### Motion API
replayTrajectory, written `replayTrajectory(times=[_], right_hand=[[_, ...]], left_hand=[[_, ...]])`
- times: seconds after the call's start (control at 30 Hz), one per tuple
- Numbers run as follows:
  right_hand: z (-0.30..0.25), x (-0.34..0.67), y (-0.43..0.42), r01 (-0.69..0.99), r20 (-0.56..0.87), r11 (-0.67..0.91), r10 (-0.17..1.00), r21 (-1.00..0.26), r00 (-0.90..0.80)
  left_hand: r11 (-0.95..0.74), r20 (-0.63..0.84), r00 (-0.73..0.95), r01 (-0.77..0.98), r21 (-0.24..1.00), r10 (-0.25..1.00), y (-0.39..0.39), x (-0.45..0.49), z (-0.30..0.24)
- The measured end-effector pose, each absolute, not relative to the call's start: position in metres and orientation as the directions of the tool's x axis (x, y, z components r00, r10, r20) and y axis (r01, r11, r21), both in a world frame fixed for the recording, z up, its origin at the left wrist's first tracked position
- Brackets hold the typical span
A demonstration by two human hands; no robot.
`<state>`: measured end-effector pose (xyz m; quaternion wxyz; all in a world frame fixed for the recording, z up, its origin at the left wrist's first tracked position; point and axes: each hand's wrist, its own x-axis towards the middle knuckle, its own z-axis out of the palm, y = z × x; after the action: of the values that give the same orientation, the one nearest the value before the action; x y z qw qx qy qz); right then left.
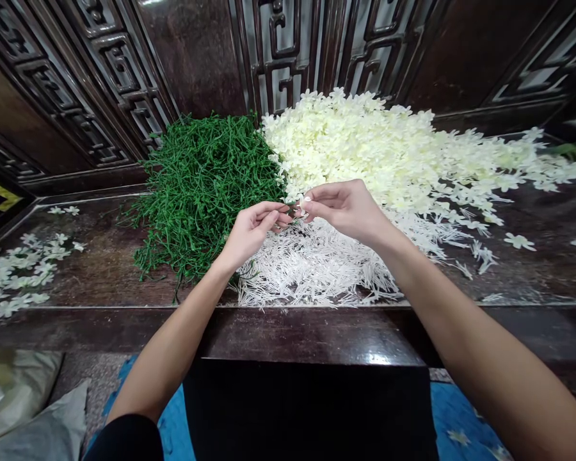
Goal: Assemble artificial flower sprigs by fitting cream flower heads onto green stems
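My left hand [256,229] is closed in a pinch around a thin green plastic stem, mostly hidden by the fingers. My right hand [343,208] pinches a small white artificial flower [303,203] close to the left fingertips. Both hands meet above a pile of thin white plastic pieces [312,269]. To the left of them lies a heap of green plastic stems [211,186]. Behind and right of my right hand rises a large mound of cream-white artificial blossoms [355,147].
A small group of white flower sprigs [24,269] lies at the left of the dark wooden bench [105,262]. Carved wooden lattice panels [288,38] stand behind. Sacks [24,397] rest on the floor at lower left. A loose blossom [519,241] lies at right.
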<state>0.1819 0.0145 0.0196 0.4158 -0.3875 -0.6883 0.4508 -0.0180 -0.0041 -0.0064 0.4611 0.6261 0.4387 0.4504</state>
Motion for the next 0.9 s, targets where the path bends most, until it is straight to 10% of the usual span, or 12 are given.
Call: replayTrajectory(times=[0.9], right_hand=[[0.015,0.18,0.013,0.154,0.178,0.316,0.804,-0.936,-0.568]], left_hand=[[-0.222,0.222,-0.015,-0.096,0.97,0.975,-0.004,-0.016,-0.005]])
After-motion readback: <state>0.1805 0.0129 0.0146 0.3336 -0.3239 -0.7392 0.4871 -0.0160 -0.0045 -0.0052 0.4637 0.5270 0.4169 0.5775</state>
